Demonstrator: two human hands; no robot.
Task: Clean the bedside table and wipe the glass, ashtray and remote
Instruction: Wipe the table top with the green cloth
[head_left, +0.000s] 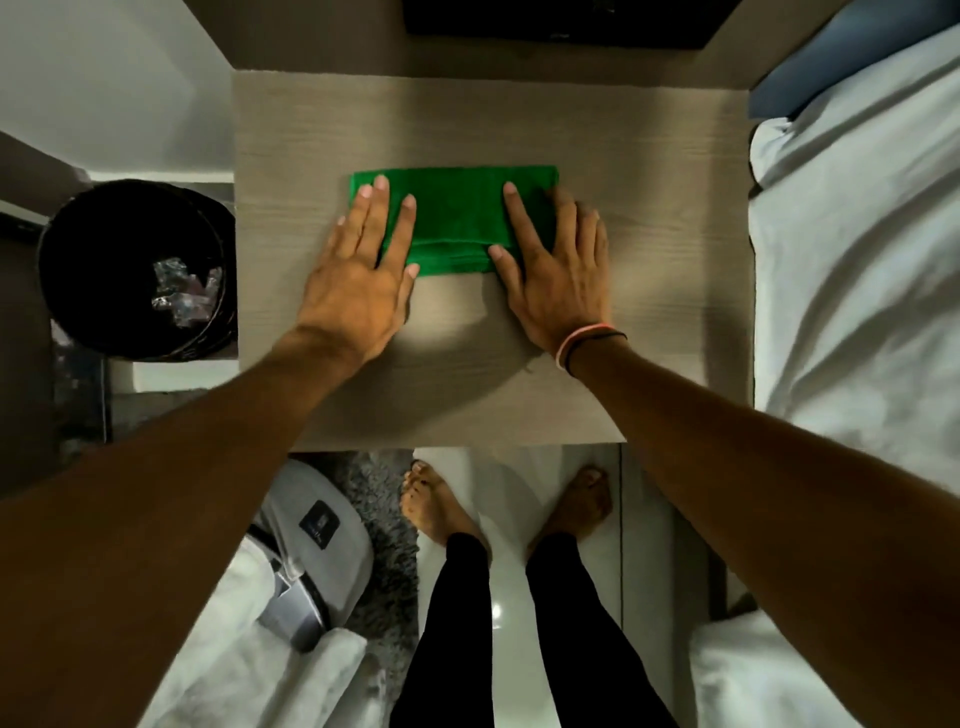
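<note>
The room is dim and the picture a little soft and grainy; light falls from above and behind me, so a pale pool lies on the table (675, 156) just below my palms, between my wrists; my left hand (358, 270) and right hand (556, 270) cast faint shadows beneath the fingers; the green cloth (457, 208) under my fingertips is the one vivid colour; a small glare shines on the floor (498, 608) by my legs; my forearms bulge and blur at the lower corners, bent by the wide lens.
</note>
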